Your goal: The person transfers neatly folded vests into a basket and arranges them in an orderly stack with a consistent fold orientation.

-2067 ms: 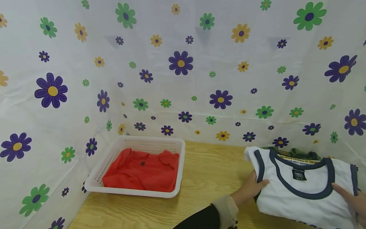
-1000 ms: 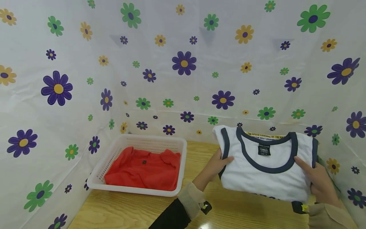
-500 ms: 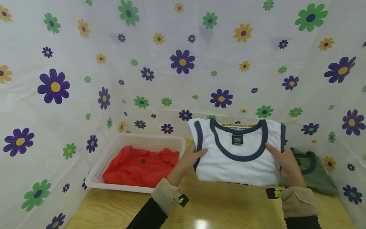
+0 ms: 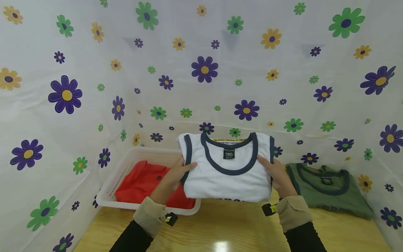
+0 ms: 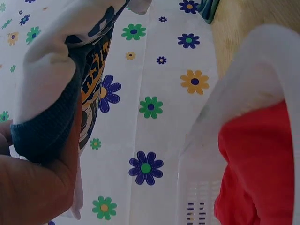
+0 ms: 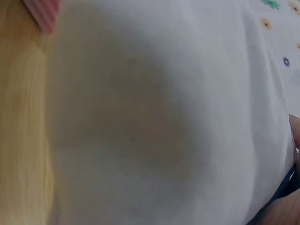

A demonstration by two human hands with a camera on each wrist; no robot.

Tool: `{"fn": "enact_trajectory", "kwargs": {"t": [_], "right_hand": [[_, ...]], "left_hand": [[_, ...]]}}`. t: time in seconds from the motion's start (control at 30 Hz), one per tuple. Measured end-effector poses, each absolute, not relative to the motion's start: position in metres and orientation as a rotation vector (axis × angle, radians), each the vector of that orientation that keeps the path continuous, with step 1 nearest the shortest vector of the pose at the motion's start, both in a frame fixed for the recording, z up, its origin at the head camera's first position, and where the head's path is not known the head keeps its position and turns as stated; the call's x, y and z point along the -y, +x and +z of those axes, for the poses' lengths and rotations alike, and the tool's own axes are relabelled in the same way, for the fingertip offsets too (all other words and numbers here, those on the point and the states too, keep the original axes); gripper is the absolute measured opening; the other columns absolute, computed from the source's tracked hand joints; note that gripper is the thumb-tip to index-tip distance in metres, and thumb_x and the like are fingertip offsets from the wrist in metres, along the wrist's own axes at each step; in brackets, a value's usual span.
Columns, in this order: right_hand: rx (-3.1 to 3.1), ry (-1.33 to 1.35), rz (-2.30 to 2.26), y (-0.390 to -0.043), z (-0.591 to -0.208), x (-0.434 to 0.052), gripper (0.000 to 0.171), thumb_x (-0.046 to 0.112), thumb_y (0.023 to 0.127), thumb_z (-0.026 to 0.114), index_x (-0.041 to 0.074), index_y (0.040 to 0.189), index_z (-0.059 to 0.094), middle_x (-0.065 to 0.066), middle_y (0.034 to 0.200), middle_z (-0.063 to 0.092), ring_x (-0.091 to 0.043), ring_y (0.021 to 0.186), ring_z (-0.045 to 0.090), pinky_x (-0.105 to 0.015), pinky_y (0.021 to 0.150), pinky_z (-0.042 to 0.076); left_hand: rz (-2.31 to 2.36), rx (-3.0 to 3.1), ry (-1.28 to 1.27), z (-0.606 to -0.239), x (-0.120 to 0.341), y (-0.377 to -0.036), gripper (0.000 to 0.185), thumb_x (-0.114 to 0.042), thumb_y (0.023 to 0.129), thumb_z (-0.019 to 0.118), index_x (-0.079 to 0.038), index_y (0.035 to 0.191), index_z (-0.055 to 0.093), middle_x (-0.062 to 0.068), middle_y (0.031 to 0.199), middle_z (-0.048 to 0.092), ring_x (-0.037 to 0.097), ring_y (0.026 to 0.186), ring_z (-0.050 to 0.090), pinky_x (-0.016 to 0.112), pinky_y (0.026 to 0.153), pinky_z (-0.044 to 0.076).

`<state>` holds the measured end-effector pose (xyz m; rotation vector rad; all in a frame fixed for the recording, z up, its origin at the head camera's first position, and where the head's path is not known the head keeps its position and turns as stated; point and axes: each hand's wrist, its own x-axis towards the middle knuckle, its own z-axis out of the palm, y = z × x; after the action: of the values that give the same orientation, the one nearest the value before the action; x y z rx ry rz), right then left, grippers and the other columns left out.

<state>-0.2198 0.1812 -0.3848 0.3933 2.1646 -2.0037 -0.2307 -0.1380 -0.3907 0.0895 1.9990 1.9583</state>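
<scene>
At the far left we see a white basket (image 4: 108,190) on the wooden table (image 4: 220,227), set against the flowered sheet (image 4: 63,105). A red shirt (image 4: 141,182) lies crumpled inside it; our left wrist view shows the same red cloth (image 5: 258,164) below the basket's pale rim (image 5: 234,93).

Next comes our left hand (image 4: 171,178), thumb on top of a folded white shirt (image 4: 228,175) and fingers curled under its left edge, so it grips the cloth. In the left wrist view the fingers (image 5: 33,187) clamp the shirt's dark trim (image 5: 44,133).

The white shirt is held flat in the air, above the table, its left part over the basket's right end, collar toward the far side.

Our right hand (image 4: 277,176) grips the shirt's right edge the same way, thumb on top. The right wrist view is filled by blurred white cloth (image 6: 164,117), with table (image 6: 23,117) at its left.

Farthest right, a folded green shirt (image 4: 327,190) lies on the table near the sheet, just beside our right hand.
</scene>
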Motion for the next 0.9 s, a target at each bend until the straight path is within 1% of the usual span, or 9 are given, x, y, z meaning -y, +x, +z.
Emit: {"fn": "enact_trajectory", "kwargs": {"t": [0.2, 0.27, 0.3, 0.43, 0.5, 0.6, 0.7, 0.9], "right_hand": [[-2.048, 0.344, -2.056, -0.231, -0.395, -0.15, 0.072, 0.04, 0.093, 0.054, -0.003, 0.143, 0.025, -0.018, 0.133, 0.04, -0.028, 0.117, 0.042, -0.052, 0.109, 0.031], [-2.009, 0.329, -2.06, -0.235, -0.396, -0.139, 0.071, 0.04, 0.094, 0.054, -0.003, 0.143, 0.025, -0.018, 0.135, 0.039, -0.029, 0.12, 0.041, -0.054, 0.11, 0.029], [-1.992, 0.327, -2.067, -0.237, -0.397, -0.133, 0.07, 0.039, 0.094, 0.054, -0.003, 0.142, 0.026, -0.019, 0.135, 0.039, -0.029, 0.12, 0.041, -0.054, 0.11, 0.029], [-1.942, 0.323, -2.071, -0.246, -0.398, -0.109, 0.064, 0.038, 0.094, 0.053, 0.0, 0.14, 0.031, -0.017, 0.132, 0.043, -0.029, 0.117, 0.044, -0.052, 0.109, 0.032], [-1.922, 0.322, -2.083, -0.249, -0.399, -0.097, 0.06, 0.036, 0.095, 0.052, 0.0, 0.139, 0.033, -0.016, 0.13, 0.045, -0.028, 0.115, 0.046, -0.051, 0.108, 0.033], [-1.904, 0.307, -2.101, -0.251, -0.402, -0.08, 0.056, 0.032, 0.095, 0.052, -0.002, 0.136, 0.035, -0.017, 0.128, 0.047, -0.028, 0.114, 0.047, -0.05, 0.108, 0.034], [-1.89, 0.3, -2.12, -0.252, -0.405, -0.063, 0.054, 0.029, 0.095, 0.052, -0.004, 0.135, 0.037, -0.018, 0.128, 0.048, -0.028, 0.114, 0.047, -0.049, 0.108, 0.034], [-1.858, 0.247, -2.117, -0.252, -0.414, -0.04, 0.056, 0.025, 0.095, 0.051, -0.005, 0.138, 0.034, -0.022, 0.139, 0.044, -0.034, 0.126, 0.044, -0.05, 0.111, 0.03]], "left_hand": [[1.904, -2.008, 0.036, -0.39, 0.173, -0.236, 0.068, -0.021, 0.095, 0.051, -0.02, 0.151, 0.011, 0.015, 0.142, 0.037, 0.029, 0.121, 0.043, 0.048, 0.107, 0.035], [1.892, -2.009, -0.01, -0.389, 0.186, -0.238, 0.07, -0.023, 0.095, 0.052, -0.02, 0.151, 0.01, 0.015, 0.141, 0.037, 0.028, 0.119, 0.044, 0.047, 0.106, 0.037], [1.891, -2.007, -0.027, -0.39, 0.192, -0.24, 0.07, -0.024, 0.095, 0.053, -0.019, 0.15, 0.011, 0.016, 0.141, 0.037, 0.028, 0.118, 0.045, 0.045, 0.104, 0.038], [1.884, -2.006, -0.094, -0.391, 0.22, -0.247, 0.073, -0.026, 0.094, 0.055, -0.021, 0.151, 0.01, 0.015, 0.142, 0.038, 0.025, 0.115, 0.048, 0.042, 0.1, 0.043], [1.886, -2.013, -0.088, -0.392, 0.232, -0.249, 0.074, -0.026, 0.095, 0.054, -0.021, 0.151, 0.007, 0.015, 0.145, 0.035, 0.024, 0.116, 0.048, 0.041, 0.101, 0.043], [1.874, -2.047, -0.077, -0.393, 0.247, -0.251, 0.075, -0.025, 0.096, 0.051, -0.019, 0.152, 0.003, 0.016, 0.149, 0.029, 0.024, 0.12, 0.044, 0.041, 0.103, 0.04], [1.862, -2.076, -0.098, -0.396, 0.26, -0.253, 0.075, -0.025, 0.096, 0.05, -0.017, 0.152, 0.001, 0.017, 0.152, 0.025, 0.027, 0.126, 0.039, 0.043, 0.107, 0.035], [1.817, -2.082, -0.127, -0.408, 0.287, -0.261, 0.078, -0.027, 0.096, 0.05, -0.018, 0.152, -0.005, 0.018, 0.155, 0.018, 0.034, 0.133, 0.029, 0.052, 0.115, 0.022]]}}
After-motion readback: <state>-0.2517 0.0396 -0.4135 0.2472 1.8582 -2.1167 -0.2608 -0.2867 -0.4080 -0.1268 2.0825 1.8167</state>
